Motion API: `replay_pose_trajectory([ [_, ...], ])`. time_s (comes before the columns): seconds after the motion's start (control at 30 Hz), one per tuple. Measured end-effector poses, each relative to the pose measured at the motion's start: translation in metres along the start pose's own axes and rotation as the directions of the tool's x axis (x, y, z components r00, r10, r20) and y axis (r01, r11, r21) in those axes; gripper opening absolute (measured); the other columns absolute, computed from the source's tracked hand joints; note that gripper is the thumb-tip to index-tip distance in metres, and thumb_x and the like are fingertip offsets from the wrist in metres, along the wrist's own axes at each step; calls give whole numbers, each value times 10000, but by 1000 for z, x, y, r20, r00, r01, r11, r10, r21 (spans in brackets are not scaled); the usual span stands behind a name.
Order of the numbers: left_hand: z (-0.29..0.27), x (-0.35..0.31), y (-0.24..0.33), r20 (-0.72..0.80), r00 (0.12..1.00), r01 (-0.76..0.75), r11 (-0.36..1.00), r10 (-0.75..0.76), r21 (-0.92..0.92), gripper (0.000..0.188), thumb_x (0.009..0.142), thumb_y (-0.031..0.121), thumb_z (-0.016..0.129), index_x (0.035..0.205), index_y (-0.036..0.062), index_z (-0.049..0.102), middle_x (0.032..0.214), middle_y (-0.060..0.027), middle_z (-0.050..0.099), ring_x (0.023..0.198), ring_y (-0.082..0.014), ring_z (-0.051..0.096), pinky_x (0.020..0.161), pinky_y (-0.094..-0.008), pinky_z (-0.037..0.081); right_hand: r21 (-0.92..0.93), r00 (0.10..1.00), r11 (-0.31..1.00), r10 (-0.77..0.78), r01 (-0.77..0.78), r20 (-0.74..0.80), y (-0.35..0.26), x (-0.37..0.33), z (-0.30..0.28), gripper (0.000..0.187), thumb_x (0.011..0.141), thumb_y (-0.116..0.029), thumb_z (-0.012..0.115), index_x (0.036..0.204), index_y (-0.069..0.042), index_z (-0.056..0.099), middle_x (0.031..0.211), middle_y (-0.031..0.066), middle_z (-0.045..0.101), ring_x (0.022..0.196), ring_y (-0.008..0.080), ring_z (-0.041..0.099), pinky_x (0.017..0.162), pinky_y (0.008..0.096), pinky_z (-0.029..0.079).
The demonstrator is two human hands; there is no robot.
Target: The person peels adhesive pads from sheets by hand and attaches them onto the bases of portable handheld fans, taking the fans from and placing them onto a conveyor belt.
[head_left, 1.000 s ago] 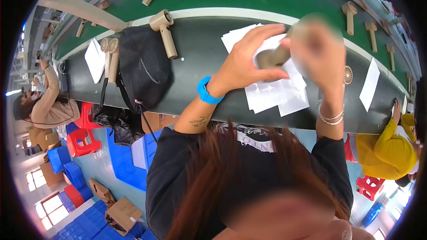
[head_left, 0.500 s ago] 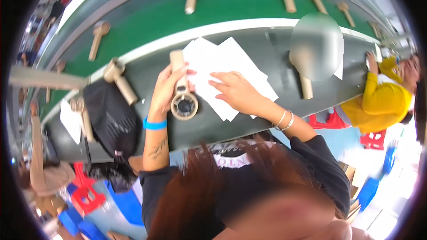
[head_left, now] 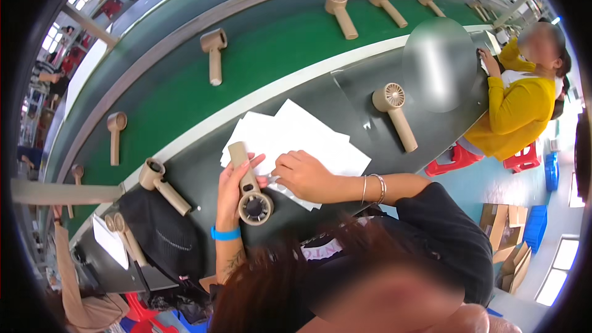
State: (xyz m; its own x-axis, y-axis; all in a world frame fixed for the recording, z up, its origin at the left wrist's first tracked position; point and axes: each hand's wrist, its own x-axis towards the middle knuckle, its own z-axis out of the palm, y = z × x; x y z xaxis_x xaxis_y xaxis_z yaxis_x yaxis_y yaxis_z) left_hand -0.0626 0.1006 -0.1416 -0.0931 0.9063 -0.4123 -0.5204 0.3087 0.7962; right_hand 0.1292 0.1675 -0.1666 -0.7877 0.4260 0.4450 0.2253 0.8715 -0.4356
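Observation:
My left hand [head_left: 233, 184] is wrapped round the handle of a beige handheld fan [head_left: 254, 208], its round head hanging down toward me and its handle pointing away. Just right of the fan, my right hand [head_left: 303, 176] rests over a stack of white sheets [head_left: 320, 139], fingers bent and drawn together. Its fingertips come close to the fan's handle and the left fingertips; whatever may be between them is too small to name. The sheets lie fanned out on the dark worktop, partly under both hands.
A second beige fan [head_left: 399, 117] lies to the right. Another fan [head_left: 164, 186] lies at left by a black bag [head_left: 161, 228]. Beyond a white rail, several fans lie on a green conveyor belt [head_left: 259, 71]. A person in yellow [head_left: 518, 102] sits at the far right.
The view has swung, shifting the whole scene. My right hand, spread over the sheets before, has drawn its fingers together nearer the fan. The left hand keeps its hold on the fan.

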Motion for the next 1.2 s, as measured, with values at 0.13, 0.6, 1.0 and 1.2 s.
replay_pose_trajectory([
  [0.13, 4, -1, 1, -31, 1000, -5, 1000, 5, -6, 373, 920, 170, 534, 1199, -62, 449, 1188, -273, 557, 652, -213, 657, 604, -305, 555, 65, 986, 988, 133, -140, 99, -3, 8, -2, 189, 747, -106, 665, 894, -77, 549, 874, 78, 516, 850, 265, 534, 719, 372, 412],
  [0.6, 4, 2, 1, -32, 999, 10, 999, -9, 46, 414, 927, 219, 521, 1218, -60, 429, 1224, -276, 534, 614, -182, 645, 618, -290, 561, 387, 979, 899, 196, -203, 60, 4, 7, -5, 113, 794, -51, 610, 841, -59, 507, 865, 96, 516, 833, 289, 527, 713, 385, 403],
  [1.0, 10, -3, -3, -82, 996, -33, 999, 36, 31, 398, 936, 205, 505, 1229, -53, 422, 1211, -265, 539, 620, -199, 645, 597, -301, 554, 791, 872, 491, 479, -365, 105, 16, 11, -16, 68, 895, -39, 580, 923, -14, 522, 820, 23, 544, 735, 84, 511, 680, 248, 450],
  [1.2, 19, -15, 4, -181, 915, -357, 933, 360, 51, 476, 996, 396, 347, 1258, 2, 405, 785, -115, 587, 496, -165, 539, 459, -266, 460, 851, 820, 343, 549, -397, 161, 15, 15, -20, 71, 902, -23, 566, 946, -11, 512, 826, 26, 550, 776, 78, 541, 710, 243, 462],
])
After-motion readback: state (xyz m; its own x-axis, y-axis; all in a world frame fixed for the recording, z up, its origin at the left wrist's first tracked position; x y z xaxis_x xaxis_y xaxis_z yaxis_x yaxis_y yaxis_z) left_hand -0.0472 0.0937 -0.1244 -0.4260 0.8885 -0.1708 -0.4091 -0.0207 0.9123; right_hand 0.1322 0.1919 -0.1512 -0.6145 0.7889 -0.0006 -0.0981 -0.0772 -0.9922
